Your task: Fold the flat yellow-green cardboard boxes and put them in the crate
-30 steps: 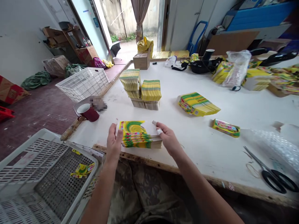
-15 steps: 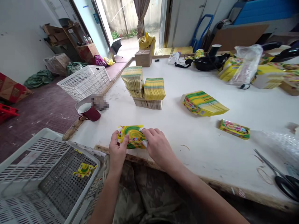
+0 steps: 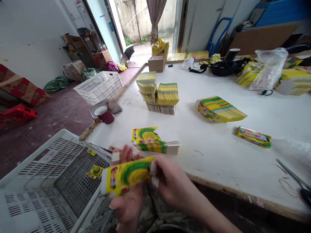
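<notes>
Pale wall (image 3: 29, 53), reddish floor (image 3: 58, 110); daylight through open doorway (image 3: 142, 50).

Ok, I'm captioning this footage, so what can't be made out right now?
All in the head view:
Packaging in hand: small print lost to blur.
Left hand: partly hidden behind the packaging.
Scissors: handles cut off by the right edge.
Thing beside the mug: covered by pixelation.

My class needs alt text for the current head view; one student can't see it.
A person's right hand grips one end of a printed yellow-and-green carton over the open left hand. Just beyond, a pile of similar cartons lies on a white table; a pale crate sits at lower left.
</notes>
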Demonstrator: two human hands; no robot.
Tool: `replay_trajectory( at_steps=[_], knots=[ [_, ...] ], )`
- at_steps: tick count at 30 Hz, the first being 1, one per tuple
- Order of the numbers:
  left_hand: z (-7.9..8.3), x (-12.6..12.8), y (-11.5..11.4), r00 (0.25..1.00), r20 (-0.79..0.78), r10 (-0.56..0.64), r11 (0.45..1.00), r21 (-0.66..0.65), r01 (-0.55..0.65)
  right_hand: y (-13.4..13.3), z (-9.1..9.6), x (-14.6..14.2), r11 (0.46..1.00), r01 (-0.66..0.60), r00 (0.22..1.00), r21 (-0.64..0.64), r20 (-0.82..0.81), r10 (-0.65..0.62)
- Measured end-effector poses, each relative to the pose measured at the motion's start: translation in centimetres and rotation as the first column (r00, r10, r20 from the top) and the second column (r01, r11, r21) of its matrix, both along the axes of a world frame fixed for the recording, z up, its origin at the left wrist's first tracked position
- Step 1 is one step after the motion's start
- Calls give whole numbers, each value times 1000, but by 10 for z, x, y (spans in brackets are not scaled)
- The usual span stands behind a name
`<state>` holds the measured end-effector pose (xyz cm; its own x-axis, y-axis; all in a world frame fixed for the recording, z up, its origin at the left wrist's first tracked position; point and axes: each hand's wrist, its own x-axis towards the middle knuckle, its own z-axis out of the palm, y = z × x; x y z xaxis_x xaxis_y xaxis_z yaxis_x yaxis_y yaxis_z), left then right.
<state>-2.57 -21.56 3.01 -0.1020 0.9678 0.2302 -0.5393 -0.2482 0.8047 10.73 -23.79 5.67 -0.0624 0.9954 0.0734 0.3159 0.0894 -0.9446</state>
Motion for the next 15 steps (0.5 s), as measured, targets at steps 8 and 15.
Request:
replay_trajectory(
  at_steps=[8,15],
  knots=[
    [5,11,-10,993,105,60,959,-283,-28,-30,-19,-33,994,-76,868,-74,-495,30],
    [-10,9,-18,988,50,-144,918,-366,152,-26,-23,-26,964,-148,823,-219,-568,-3]
  ],
)
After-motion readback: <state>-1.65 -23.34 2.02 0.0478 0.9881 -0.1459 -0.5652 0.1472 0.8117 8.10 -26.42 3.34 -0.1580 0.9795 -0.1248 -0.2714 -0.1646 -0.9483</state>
